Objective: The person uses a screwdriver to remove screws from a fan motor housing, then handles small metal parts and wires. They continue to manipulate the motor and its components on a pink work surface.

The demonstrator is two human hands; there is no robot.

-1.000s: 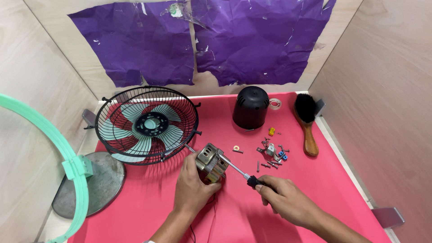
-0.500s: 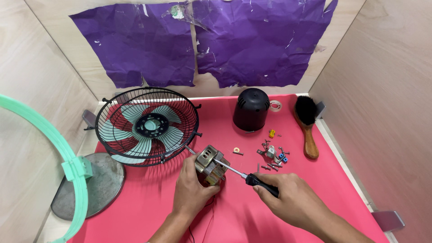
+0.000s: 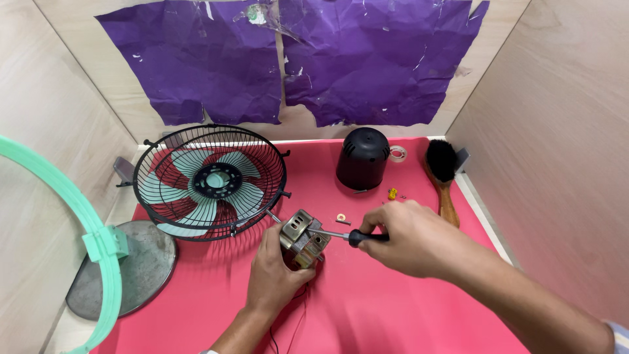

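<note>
My left hand grips a small metal fan motor from below, holding it just above the red mat. My right hand holds a black-handled screwdriver whose shaft points left, its tip at the motor's upper right side. Thin wires hang from the motor down between my arms. The motor's shaft points up-left toward the black wire fan guard with pale green blades inside it.
A black domed motor cover stands at the back of the mat, a tape roll and a wooden brush to its right. Small screws and a washer lie near my right hand. A green ring guard and round grey base sit left.
My right hand has moved left and closer to the motor, now covering most of the loose screws. The screwdriver has levelled out, with its tip on the motor. My left hand keeps its hold.
</note>
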